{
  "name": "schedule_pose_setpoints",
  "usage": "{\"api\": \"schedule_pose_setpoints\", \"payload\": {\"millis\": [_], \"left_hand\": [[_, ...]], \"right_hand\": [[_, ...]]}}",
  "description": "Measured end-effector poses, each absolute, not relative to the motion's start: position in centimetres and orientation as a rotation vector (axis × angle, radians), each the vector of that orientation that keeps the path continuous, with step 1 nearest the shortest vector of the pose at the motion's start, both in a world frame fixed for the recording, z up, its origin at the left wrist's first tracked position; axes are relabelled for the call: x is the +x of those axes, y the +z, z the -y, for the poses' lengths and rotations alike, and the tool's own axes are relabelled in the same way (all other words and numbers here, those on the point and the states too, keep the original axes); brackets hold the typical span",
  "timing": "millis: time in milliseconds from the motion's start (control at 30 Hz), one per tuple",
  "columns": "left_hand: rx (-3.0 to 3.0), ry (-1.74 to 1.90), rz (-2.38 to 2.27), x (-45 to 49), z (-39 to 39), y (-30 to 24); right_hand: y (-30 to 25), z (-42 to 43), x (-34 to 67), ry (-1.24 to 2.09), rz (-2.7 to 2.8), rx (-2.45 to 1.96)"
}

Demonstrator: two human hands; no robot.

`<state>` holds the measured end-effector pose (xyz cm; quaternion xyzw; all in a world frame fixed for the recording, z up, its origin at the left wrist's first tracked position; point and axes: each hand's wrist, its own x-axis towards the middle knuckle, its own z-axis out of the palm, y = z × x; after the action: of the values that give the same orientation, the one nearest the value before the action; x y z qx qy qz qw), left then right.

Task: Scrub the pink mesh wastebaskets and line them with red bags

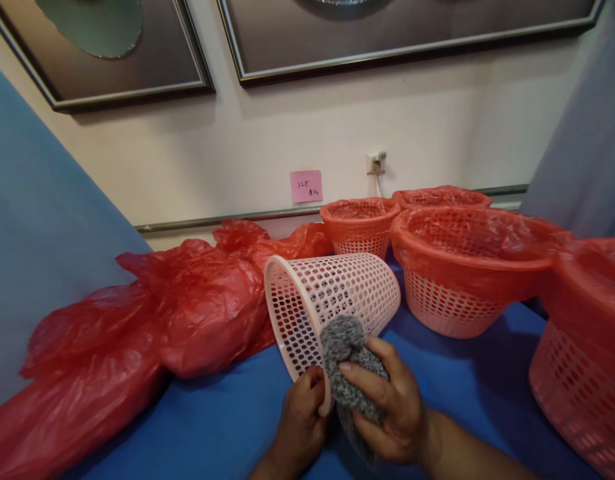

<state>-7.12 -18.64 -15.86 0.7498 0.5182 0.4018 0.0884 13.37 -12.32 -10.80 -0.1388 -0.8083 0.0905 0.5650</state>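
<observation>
Pink basket (332,300) lies tipped, empty; right hand (387,407) presses grey cloth (350,367).

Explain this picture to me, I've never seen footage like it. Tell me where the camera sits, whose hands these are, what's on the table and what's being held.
There is no machine here. One camera sits on a person's head and looks down at their own two bare hands. The left hand grips the rim of a pale basket that lies on its side. The right hand holds a grey cloth against that rim. All this rests on a blue table. To the left lie crumpled red bags. Behind and to the right stand lined baskets, each with a red bag inside. A pink note sticks to the wall.
</observation>
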Motion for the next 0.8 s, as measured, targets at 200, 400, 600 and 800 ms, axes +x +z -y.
{"api": "schedule_pose_setpoints", "payload": {"millis": [200,400,600,800], "left_hand": [[2.213,1.184,-1.637,-7.4,18.8,-15.5],[2.233,1.117,-1.662,-7.2,18.4,-15.6],[2.179,0.942,-1.683,-5.6,18.7,-13.5],[2.014,1.251,-1.592,-4.0,18.6,-10.3]], "right_hand": [[-10.6,4.3,14.5,0.321,1.651,-0.812],[-13.8,0.9,16.6,0.408,1.464,-0.974],[-12.2,7.6,15.3,0.152,1.849,-0.441],[-11.9,9.3,14.3,0.145,1.985,-0.085]]}}
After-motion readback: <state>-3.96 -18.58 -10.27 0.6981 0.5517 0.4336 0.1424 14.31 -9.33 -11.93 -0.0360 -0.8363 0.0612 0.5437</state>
